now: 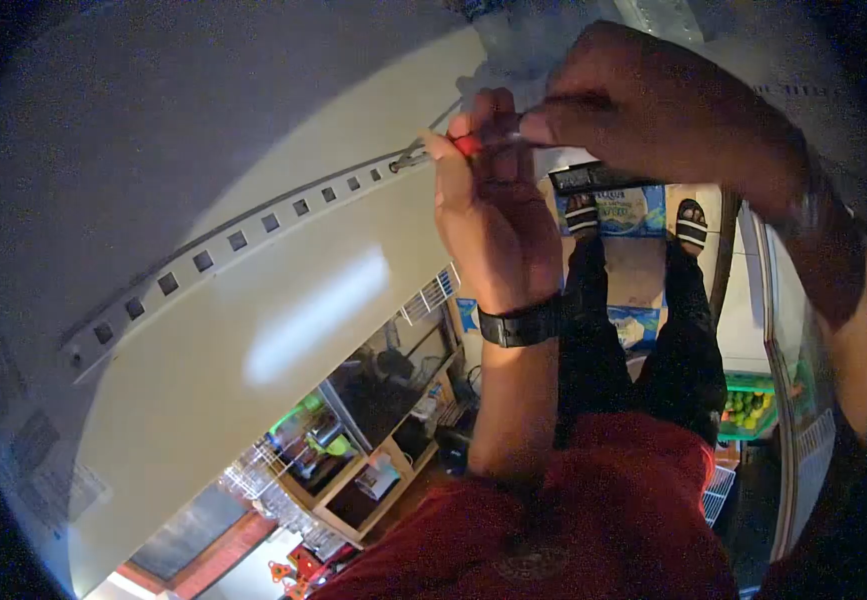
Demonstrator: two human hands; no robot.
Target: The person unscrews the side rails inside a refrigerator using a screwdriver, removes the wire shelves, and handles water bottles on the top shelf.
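Observation:
My left hand (498, 215), with a black watch on the wrist, is closed in a pinch around the red part of what looks like a screwdriver (467, 145). Its thin metal end points left at the last hole of a slotted metal strip (236, 240), which runs along the edge of a pale panel (193, 345). My right hand (618, 110) is smeared by motion. Its fingers are closed at the tool's other end, just right of my left hand. The fingers hide most of the handle.
Below stand my feet in striped sandals (691, 225) on flattened cardboard (633, 270). A glass door edge (778, 380) rises at right, near a green crate (748, 432) of fruit. Wooden shelving (358, 500) with household items stands at lower left.

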